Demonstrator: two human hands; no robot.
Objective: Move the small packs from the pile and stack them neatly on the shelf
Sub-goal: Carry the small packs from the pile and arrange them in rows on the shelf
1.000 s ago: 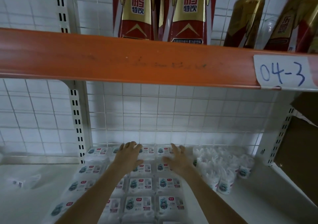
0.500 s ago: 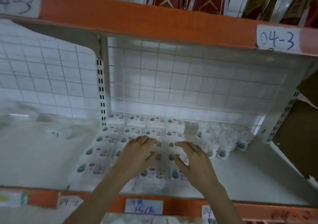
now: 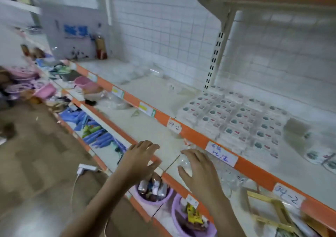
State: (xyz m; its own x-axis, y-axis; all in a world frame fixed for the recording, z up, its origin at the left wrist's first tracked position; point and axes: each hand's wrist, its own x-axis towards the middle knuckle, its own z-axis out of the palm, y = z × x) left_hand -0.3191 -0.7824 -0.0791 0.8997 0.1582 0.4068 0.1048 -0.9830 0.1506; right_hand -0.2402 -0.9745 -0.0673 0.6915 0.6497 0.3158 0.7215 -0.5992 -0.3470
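Note:
Small white packs with teal and red labels lie in neat rows on the orange-edged shelf at the right. A loose pile of the same packs sits further right on that shelf. My left hand and my right hand hover in front of the lower shelf with fingers spread, both holding nothing. Both hands are off the packs, below and to the left of them. The view is blurred by motion.
Purple bowls with small goods sit below my hands. Blue items lie on a lower shelf, and pink and purple baskets stand at the left. A white cable plug lies on the brown floor.
My hands have pulled back off the rows of packs and out of the shelf. My view has swung left and down along the aisle.

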